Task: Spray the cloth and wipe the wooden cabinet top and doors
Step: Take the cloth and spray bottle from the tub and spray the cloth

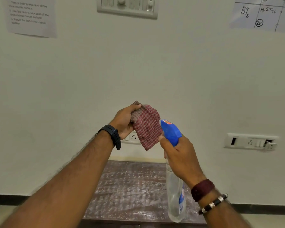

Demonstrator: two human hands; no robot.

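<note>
My left hand (124, 120) holds a red-and-white checked cloth (146, 127) up in front of the wall, the cloth hanging down from my fingers. My right hand (179, 155) grips the neck of a clear spray bottle (175, 191) with a blue trigger head (170, 131). The nozzle points at the cloth from very close. Below both hands lies the dark wooden cabinet top (130, 186), streaked with pale dust. The cabinet doors are out of view.
A white wall stands right behind the cabinet. Wall sockets sit behind the cloth (133, 137) and at the right (251, 142). A switch panel (127, 7) and taped paper sheets (31, 17) hang higher up. Pale floor shows at both sides.
</note>
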